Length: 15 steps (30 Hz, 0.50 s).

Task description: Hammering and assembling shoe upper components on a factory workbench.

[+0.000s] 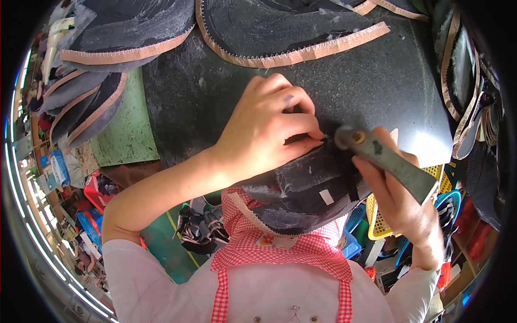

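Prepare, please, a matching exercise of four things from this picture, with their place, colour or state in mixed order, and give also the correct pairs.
Things
1. hammer
2. left hand
3. apron
4. small rectangular patch

Descriptions
A. red and white checks
B. white, on the dark piece in front of the person
C. gripped in the right hand
D. curled, thumb and finger pinching at the dark piece

Right pairs: 1-C, 2-D, 3-A, 4-B
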Available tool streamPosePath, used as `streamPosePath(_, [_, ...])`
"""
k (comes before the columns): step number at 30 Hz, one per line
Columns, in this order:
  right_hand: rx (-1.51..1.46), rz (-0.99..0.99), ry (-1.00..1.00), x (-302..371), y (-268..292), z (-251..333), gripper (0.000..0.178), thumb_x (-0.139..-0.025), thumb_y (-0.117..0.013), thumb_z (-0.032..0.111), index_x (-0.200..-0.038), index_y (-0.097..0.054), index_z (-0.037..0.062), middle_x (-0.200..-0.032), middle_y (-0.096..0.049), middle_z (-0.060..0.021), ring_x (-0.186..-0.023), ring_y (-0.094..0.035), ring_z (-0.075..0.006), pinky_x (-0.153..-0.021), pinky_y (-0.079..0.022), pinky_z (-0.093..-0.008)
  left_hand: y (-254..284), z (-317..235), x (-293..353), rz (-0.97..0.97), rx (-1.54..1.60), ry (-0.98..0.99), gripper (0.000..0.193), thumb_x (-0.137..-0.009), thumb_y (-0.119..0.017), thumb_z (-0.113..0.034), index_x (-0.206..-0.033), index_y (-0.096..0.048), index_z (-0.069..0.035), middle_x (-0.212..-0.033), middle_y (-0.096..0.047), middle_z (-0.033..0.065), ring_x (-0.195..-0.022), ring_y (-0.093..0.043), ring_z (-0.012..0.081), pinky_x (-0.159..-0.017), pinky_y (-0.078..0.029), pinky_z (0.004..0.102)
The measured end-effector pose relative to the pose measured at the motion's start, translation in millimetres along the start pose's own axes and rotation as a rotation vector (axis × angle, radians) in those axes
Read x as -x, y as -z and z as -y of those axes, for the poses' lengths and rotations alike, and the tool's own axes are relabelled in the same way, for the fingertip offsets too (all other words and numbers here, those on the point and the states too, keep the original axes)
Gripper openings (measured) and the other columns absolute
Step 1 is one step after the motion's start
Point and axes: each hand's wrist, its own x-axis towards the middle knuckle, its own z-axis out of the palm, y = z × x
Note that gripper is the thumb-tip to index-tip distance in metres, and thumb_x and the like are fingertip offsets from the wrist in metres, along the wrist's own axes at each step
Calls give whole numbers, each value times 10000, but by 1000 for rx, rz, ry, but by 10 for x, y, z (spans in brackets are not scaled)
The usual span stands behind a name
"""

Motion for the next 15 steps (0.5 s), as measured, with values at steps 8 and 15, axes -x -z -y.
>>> streamPosePath(8, [72, 11, 42, -36, -17, -52, 448, -944, -702, 27, -1356, -550, -64, -955, -694, -148, -726, -659, -187, -649, -511, -324, -33, -43, 21, 5, -39, -30, 201, -655, -856, -130, -808, -734, -179, -908, -648, -61, -906, -579, 180, -822, -413, 347])
streamPosePath(15, [106, 212, -80, -102, 23, 64, 295, -942, -687, 43, -1207, -585, -42, -905, -680, -188, -687, -673, -304, -595, -500, -377, 47, -94, 3, -6, -181, -20, 211, -657, -858, -175, -834, -746, -202, -976, -626, -76, -948, -565, 190, -871, -390, 387])
